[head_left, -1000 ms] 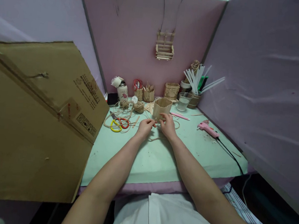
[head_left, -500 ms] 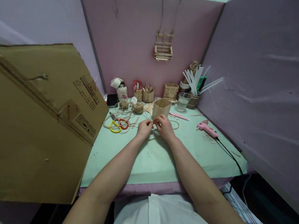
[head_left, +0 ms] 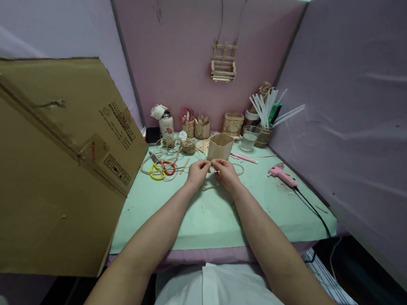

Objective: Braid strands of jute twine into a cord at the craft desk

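Note:
Just in front of an open-topped wooden-stick holder [head_left: 219, 148], my left hand [head_left: 198, 174] and my right hand [head_left: 226, 173] meet with their fingertips pinched together. Both are closed on a length of jute twine [head_left: 210, 188]; the pinched part is mostly hidden by the fingers. A loose end of it curves on the table below the hands, and another loop shows right of my right hand. Scissors [head_left: 158, 171] with red and yellow handles lie to the left, amid tangled twine beside a twine ball [head_left: 188, 146].
A pink glue gun [head_left: 283, 174] with a black cord lies on the right. At the back stand a cup of liquid [head_left: 249, 138], a pot of white glue sticks [head_left: 263, 137], stick holders and a jar [head_left: 166, 124]. A large cardboard sheet [head_left: 54, 167] leans at left.
My right hand's fingers have flattened and drawn slightly nearer my left fingertips. The holder, scissors and glue gun stay where they were.

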Demonstrator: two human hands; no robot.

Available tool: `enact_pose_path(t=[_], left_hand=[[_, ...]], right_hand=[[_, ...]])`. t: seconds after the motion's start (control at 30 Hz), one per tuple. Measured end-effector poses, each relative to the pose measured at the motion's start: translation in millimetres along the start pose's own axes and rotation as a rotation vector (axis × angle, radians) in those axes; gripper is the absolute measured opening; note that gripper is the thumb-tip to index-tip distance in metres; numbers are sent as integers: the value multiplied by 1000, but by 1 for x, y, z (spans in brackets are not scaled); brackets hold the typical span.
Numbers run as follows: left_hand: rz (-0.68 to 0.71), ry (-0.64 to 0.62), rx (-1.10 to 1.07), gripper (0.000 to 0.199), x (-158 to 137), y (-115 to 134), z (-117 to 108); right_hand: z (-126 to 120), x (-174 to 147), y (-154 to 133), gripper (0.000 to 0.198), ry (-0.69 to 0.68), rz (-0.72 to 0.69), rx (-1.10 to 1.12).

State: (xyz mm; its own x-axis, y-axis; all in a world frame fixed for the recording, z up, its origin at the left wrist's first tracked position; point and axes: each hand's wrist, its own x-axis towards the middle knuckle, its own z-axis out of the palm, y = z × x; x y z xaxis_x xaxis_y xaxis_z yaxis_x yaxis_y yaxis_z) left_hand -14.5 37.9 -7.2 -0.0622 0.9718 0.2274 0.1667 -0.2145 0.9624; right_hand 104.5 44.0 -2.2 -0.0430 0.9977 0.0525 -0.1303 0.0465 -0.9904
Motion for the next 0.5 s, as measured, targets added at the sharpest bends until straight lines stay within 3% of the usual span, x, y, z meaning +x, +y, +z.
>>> enact_pose_path(t=[0.17, 0.5], left_hand=[[38, -12, 57, 17, -2, 2, -1], [35, 0, 92, 24, -3, 5, -2]], right_hand=[[-2, 0, -2, 30, -22, 157, 198], [-1, 0, -1, 25, 8, 127, 145]])
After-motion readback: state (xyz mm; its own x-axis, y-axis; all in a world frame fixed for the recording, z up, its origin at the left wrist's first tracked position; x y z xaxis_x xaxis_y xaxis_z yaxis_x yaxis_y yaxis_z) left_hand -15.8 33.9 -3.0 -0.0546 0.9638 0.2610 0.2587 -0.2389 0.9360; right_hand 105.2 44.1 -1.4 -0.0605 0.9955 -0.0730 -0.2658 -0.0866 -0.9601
